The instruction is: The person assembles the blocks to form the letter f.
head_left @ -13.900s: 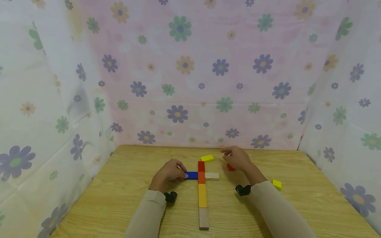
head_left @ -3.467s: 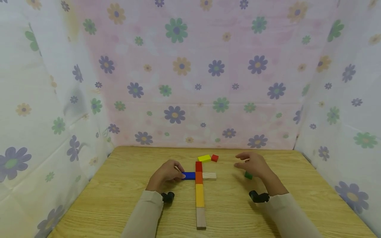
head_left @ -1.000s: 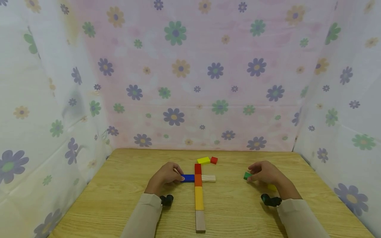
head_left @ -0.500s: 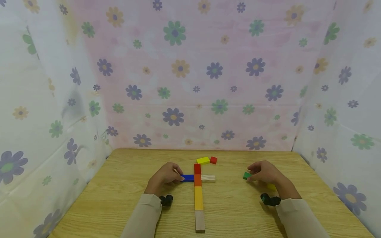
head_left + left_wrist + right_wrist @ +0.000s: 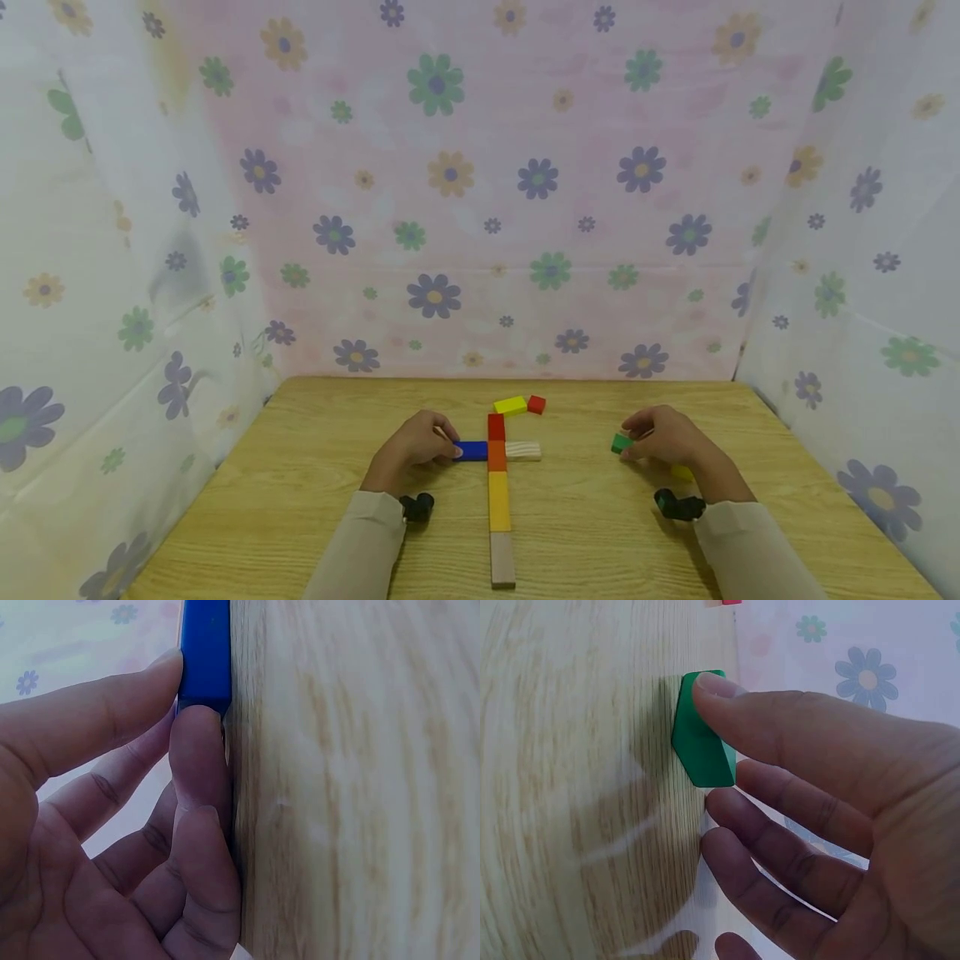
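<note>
My left hand (image 5: 414, 450) holds the left end of a blue block (image 5: 472, 451), its thumb and fingers also seen in the left wrist view. That block meets an orange-red block (image 5: 497, 456) in a cross of flat wooden blocks. A pale wood block (image 5: 523, 451) forms the cross's right arm. In its upright line lie a red block (image 5: 496, 427), an orange-yellow block (image 5: 498, 500) and a light brown block (image 5: 502, 558). My right hand (image 5: 667, 437) pinches a small green block (image 5: 697, 735) at the right, thumb on its face; the fingers behind it are partly hidden.
A yellow block (image 5: 510, 406) and a small red block (image 5: 536, 404) lie side by side beyond the cross. Another yellow block (image 5: 681, 472) sits by my right wrist, partly hidden. Flowered cloth (image 5: 480, 208) walls the back and sides of the wooden table (image 5: 315, 533).
The small red block came to lie beside the far yellow block. My right hand then moved right and took hold of the green block. My left hand stayed at the blue block.
</note>
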Demonstrator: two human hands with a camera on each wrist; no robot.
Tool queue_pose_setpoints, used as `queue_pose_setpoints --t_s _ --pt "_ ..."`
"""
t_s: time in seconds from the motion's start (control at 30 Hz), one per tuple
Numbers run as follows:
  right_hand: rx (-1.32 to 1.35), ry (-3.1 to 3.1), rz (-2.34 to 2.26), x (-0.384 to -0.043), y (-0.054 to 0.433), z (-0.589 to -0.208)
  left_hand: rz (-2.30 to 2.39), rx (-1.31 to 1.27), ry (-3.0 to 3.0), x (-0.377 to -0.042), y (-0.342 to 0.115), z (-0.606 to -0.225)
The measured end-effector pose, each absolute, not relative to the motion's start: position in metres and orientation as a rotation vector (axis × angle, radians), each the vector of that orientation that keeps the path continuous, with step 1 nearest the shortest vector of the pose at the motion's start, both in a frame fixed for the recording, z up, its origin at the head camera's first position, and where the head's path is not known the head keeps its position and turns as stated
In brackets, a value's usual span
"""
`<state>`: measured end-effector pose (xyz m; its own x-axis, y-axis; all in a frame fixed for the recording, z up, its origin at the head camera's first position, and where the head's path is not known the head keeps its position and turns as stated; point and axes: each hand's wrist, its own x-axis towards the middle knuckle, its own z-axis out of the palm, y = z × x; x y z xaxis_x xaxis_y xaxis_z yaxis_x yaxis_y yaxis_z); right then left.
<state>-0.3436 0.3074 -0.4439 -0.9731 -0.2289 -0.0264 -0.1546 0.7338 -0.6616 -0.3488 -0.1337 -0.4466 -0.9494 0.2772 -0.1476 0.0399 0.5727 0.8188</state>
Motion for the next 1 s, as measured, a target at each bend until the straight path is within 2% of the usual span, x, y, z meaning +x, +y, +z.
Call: queue_pose_setpoints --t_s 1.0 --pt "-0.247 2.869 -0.961 -0.3436 0.3061 -0.4446 1.287 0.304 2.556 -0.3486 -0.1352 -0.4468"
